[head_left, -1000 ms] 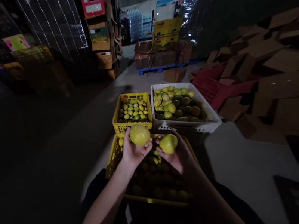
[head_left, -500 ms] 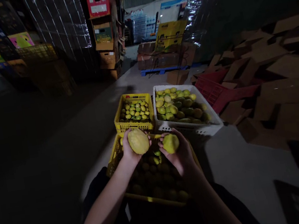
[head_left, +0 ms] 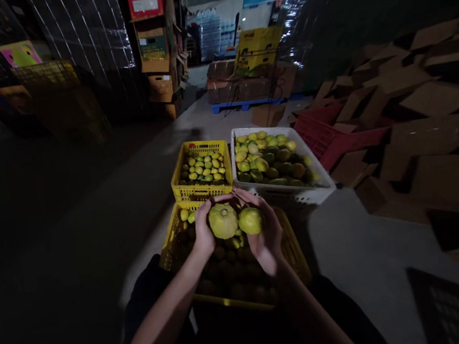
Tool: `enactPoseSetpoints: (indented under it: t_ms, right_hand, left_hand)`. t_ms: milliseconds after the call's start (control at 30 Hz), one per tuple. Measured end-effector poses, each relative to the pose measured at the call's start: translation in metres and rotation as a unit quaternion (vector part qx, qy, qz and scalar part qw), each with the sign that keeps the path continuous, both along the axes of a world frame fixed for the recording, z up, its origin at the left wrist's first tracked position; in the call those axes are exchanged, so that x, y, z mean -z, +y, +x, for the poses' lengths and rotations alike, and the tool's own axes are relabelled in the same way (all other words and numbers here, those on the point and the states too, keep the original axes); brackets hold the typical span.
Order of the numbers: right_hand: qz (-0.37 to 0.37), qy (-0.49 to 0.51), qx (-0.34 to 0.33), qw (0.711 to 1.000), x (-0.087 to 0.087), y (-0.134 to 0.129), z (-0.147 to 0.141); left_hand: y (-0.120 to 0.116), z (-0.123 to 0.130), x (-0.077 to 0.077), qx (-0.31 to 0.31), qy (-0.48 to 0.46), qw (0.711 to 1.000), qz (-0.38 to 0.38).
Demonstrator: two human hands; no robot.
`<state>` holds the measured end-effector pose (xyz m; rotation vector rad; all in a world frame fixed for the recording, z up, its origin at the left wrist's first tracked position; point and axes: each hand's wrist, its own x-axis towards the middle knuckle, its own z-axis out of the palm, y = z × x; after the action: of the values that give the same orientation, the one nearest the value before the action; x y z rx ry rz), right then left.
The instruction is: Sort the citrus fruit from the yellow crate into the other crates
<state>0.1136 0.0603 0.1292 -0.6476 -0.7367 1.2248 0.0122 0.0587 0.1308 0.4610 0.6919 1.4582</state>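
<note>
My left hand [head_left: 204, 234] is curled round a large yellow-green lemon [head_left: 223, 222], its stem end facing me. In my right hand [head_left: 267, 235] sits a smaller, greener lemon [head_left: 251, 221]. The two fruits are side by side, almost touching, and the fingertips of both hands come close together beyond them. Below the hands is a yellow crate [head_left: 170, 240] with many lemons inside, mostly in shadow. Beyond it stand a second yellow crate [head_left: 181, 191] of small yellow and green lemons and a white crate [head_left: 321, 177] heaped with larger fruit.
Flattened and open cardboard boxes [head_left: 436, 133] lie piled on the right beside a red crate [head_left: 322, 137]. Stacked cartons [head_left: 153, 44] and a blue pallet [head_left: 240, 104] with boxes stand farther back. A dark crate [head_left: 455, 305] is at lower right.
Both hands have drawn together, bringing the two lemons side by side. The left lemon has been turned, so its stem end now shows. The view has shifted slightly.
</note>
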Motion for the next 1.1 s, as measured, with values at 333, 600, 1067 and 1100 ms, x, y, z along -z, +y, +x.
enactPoseSetpoints:
  t_ms: [333, 600, 1067, 1100]
  right_hand:
    - [-0.021, 0.03, -0.055, 0.998, -0.007, -0.004, -0.001]
    - [-0.014, 0.036, -0.061, 0.997, -0.005, -0.003, 0.0]
    - [-0.264, 0.107, -0.116, 0.951, 0.012, 0.008, 0.007]
    - [-0.267, 0.109, -0.119, 0.95, 0.013, 0.008, 0.007]
  left_hand:
    - [-0.005, -0.004, -0.016, -0.049, 0.068, 0.984, 0.159]
    - [-0.002, -0.005, -0.011, -0.048, 0.075, 0.983, 0.159]
    - [0.015, -0.003, 0.005, -0.007, -0.094, 0.963, -0.253]
    - [0.015, -0.003, 0.004, -0.007, -0.087, 0.962, -0.26]
